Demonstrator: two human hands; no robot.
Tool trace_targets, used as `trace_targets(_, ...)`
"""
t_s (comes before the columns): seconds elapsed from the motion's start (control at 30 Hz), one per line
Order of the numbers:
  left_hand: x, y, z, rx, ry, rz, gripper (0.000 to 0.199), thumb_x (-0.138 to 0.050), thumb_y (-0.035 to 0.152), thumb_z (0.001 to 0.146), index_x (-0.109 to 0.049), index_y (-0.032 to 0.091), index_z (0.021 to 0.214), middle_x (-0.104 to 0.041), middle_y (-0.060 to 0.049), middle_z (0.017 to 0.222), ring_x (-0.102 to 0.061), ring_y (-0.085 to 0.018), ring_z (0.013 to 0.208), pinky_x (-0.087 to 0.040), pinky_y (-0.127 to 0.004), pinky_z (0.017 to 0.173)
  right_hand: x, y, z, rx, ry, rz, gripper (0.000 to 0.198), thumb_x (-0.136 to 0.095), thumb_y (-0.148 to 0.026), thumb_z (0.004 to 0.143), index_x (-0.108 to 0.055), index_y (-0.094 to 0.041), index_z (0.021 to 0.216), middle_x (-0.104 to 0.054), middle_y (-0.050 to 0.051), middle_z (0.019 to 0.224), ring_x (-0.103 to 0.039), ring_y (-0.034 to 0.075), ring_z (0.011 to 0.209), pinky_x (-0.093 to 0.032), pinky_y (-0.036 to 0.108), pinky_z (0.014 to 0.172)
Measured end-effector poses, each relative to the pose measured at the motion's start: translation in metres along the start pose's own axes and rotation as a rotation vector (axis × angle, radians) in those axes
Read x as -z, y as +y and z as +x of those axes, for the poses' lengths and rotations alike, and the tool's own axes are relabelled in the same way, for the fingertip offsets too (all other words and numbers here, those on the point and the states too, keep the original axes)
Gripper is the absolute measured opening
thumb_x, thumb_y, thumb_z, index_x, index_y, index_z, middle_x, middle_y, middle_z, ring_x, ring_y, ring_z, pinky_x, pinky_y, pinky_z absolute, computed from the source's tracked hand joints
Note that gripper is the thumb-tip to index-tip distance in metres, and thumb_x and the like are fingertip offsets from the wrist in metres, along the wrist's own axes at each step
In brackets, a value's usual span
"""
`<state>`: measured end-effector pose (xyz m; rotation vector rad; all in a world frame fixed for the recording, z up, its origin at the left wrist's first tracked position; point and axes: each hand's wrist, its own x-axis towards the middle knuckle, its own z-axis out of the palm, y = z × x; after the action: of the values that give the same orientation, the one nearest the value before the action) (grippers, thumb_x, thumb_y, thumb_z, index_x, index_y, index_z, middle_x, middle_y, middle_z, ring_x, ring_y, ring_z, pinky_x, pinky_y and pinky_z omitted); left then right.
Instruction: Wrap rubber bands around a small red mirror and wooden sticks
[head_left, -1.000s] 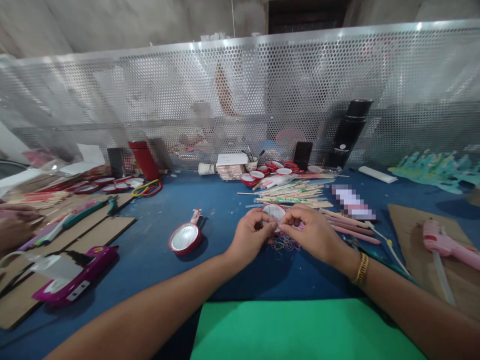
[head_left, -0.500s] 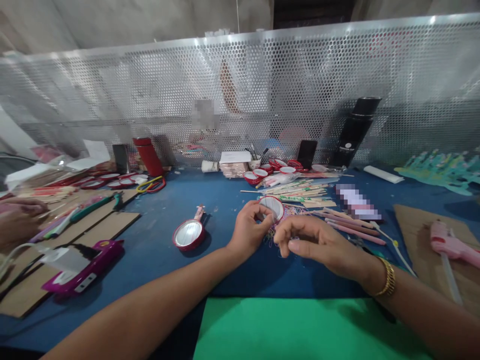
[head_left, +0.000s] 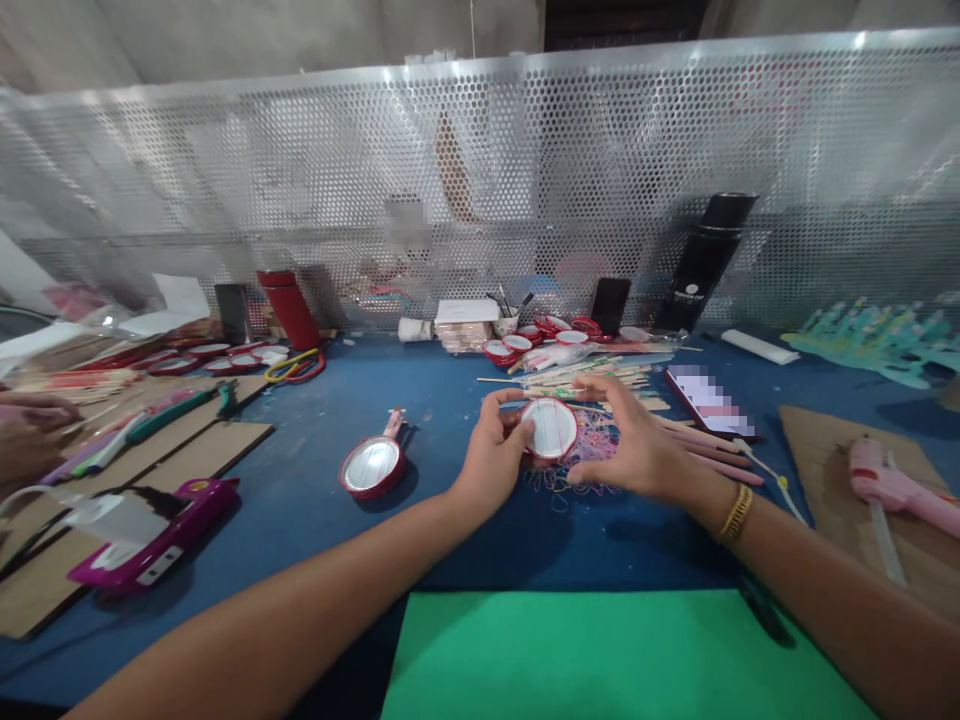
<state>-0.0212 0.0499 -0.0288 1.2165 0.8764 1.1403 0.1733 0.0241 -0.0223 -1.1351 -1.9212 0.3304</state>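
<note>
My left hand (head_left: 493, 450) grips the left edge of a round, white-faced disc with a red rim (head_left: 553, 432), its face turned toward me and thin lines crossing it. My right hand (head_left: 637, 445) stands open at the disc's 3 o'clock, thumb and fingers parted; I cannot tell whether a fingertip touches the rim. At 4 o'clock, just beside the disc, a tangle of pink, purple and pale thin strands (head_left: 596, 455) lies on the blue tabletop (head_left: 510, 550). Noted from the disc: at 8 o'clock, a second red-rimmed white disc with a pink neck (head_left: 373, 466); at 6 o'clock, a flat bright-green sheet (head_left: 600, 660); near 3 o'clock, well apart, a pink glue gun (head_left: 889, 478).
</note>
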Motion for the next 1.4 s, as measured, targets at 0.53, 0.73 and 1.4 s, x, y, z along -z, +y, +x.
trace_targets(0.53, -0.004, 0.001, -0.006, 0.165, 0.032, -0.152, 0.036, -0.078, 0.038, 0.063, -0.055, 0.016, 0.079, -0.054, 0.005, 0.068, -0.049, -0.005, 0.052, -0.044, -0.017, 0.048, -0.006, -0.002, -0.004, 0.130, -0.051, -0.205, 0.100, -0.081, -0.061, 0.054, -0.035, -0.023, 0.135, -0.046, 0.016, 0.136, -0.042, 0.037, 0.126, -0.032, 0.055, 0.106)
trace_targets(0.73, -0.007, 0.007, -0.011, 0.220, -0.030, -0.141, 0.038, -0.081, 0.038, 0.060, -0.057, 0.016, 0.078, -0.058, 0.003, 0.070, -0.053, -0.008, 0.057, -0.048, -0.021, 0.051, -0.010, -0.002, -0.006, 0.095, -0.070, -0.143, 0.099, -0.084, -0.057, 0.052, -0.037, -0.024, 0.132, -0.046, 0.014, 0.134, -0.044, 0.035, 0.124, -0.033, 0.053, 0.105)
trace_targets(1.4, -0.021, 0.017, -0.033, 0.226, -0.137, -0.212, 0.035, -0.079, 0.038, 0.067, -0.053, 0.016, 0.078, -0.056, 0.004, 0.065, -0.048, -0.003, 0.047, -0.044, -0.016, 0.047, -0.017, -0.020, -0.011, -0.060, -0.203, 0.591, 0.084, -0.087, -0.043, 0.057, -0.045, -0.026, 0.128, -0.051, 0.011, 0.134, -0.051, 0.027, 0.124, -0.041, 0.045, 0.106)
